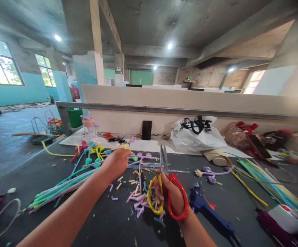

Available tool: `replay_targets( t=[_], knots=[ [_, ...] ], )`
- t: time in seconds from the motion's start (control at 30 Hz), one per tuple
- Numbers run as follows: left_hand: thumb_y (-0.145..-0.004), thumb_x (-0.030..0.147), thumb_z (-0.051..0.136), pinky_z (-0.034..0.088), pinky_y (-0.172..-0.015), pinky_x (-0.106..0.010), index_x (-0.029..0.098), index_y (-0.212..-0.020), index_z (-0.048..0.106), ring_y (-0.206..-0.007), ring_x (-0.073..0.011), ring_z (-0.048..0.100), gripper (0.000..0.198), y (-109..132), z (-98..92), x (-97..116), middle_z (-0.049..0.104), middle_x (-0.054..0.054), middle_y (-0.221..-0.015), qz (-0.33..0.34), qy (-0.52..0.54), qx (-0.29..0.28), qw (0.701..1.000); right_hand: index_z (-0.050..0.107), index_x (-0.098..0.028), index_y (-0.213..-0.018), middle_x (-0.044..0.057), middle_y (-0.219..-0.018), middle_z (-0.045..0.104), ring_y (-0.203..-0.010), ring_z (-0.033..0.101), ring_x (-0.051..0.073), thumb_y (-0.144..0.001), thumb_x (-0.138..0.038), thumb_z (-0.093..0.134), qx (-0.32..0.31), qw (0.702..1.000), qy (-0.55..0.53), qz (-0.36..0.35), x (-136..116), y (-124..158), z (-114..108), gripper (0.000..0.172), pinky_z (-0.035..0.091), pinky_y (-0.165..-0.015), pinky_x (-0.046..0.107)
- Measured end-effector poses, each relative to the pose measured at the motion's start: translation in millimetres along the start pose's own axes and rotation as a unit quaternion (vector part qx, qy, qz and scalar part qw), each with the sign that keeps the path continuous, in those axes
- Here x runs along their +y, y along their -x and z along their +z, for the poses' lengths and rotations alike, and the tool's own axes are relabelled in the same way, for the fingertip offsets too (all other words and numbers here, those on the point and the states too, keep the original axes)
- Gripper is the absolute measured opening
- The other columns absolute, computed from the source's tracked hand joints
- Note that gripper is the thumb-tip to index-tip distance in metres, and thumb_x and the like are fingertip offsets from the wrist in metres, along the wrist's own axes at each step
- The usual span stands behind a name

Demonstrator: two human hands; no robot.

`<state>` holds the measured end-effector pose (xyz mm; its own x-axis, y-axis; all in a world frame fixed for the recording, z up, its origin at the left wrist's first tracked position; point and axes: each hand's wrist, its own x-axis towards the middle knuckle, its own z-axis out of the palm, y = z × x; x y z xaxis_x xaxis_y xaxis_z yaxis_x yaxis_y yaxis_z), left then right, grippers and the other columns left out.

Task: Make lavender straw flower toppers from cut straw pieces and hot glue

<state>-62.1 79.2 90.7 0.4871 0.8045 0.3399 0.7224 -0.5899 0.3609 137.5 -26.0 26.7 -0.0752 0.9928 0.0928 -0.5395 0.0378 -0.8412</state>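
My right hand (176,197) grips scissors (164,164) with red and yellow handle loops; their blades point up, slightly apart. Over the far middle of the dark table, my left hand (116,163) is closed, fingers pinched on a purple pipe cleaner stem (146,157) that reaches out to the right. Fuzzy purple flowers (140,155) lie along that stem. Cut purple pieces (138,204) are scattered between my hands. Left of my left hand are teal and yellow pipe cleaner flowers (94,149), with a bundle of long pipe cleaners (61,188) nearer me.
A blue glue gun (210,212) lies right of the scissors, below a purple flower stem (218,172). Another pipe cleaner bundle (270,181) is at the right. Along the back stand a pink-lidded cup (89,127), a black phone (146,130) and a white bag (197,133).
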Motion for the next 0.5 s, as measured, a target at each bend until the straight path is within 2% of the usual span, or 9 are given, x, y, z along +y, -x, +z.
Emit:
replay_targets(
  t=[0.1,0.23,0.43,0.5],
  knots=[
    [-0.077,0.008,0.039,0.04,-0.086,-0.033,0.019,-0.099,0.062,-0.096,-0.0212,0.055,0.033,39.4,-11.8,6.0,0.061,-0.007,-0.099,0.022,-0.064,-0.008,0.998,0.048,-0.023,-0.094,-0.007,-0.059,0.051,-0.034,0.039,0.005,-0.077,-0.048,0.059,-0.003,1.0,0.006,-0.029,0.3,2.7,3.4,0.032,0.042,-0.034,0.02],
    [-0.076,0.009,0.039,0.04,-0.084,-0.031,0.022,-0.098,0.061,-0.095,-0.0205,0.055,0.033,74.9,-12.4,6.2,0.061,-0.006,-0.099,0.009,-0.083,-0.057,0.995,0.048,-0.023,-0.096,-0.007,-0.06,0.053,-0.035,0.041,0.005,-0.076,-0.045,0.062,-0.02,1.0,0.009,-0.007,6.2,5.8,9.0,0.033,0.042,-0.034,0.02],
    [-0.076,0.008,0.038,0.041,-0.083,-0.03,0.024,-0.095,0.061,-0.094,-0.0203,0.056,0.034,92.0,4.4,18.5,0.061,-0.006,-0.096,0.012,-0.061,-0.121,0.991,0.047,-0.022,-0.095,-0.009,-0.054,0.052,-0.03,0.038,0.004,-0.072,-0.034,0.068,-0.033,0.999,0.03,0.013,13.9,5.5,14.1,0.033,0.039,-0.032,0.017],
    [-0.075,0.009,0.039,0.041,-0.082,-0.03,0.025,-0.092,0.062,-0.093,-0.0204,0.057,0.033,91.9,9.3,22.4,0.062,-0.005,-0.093,0.015,-0.058,-0.147,0.987,0.047,-0.022,-0.094,-0.008,-0.054,0.052,-0.029,0.038,0.004,-0.072,-0.036,0.068,-0.032,0.998,0.044,0.016,13.8,5.7,14.0,0.033,0.039,-0.031,0.017]
  ],
)
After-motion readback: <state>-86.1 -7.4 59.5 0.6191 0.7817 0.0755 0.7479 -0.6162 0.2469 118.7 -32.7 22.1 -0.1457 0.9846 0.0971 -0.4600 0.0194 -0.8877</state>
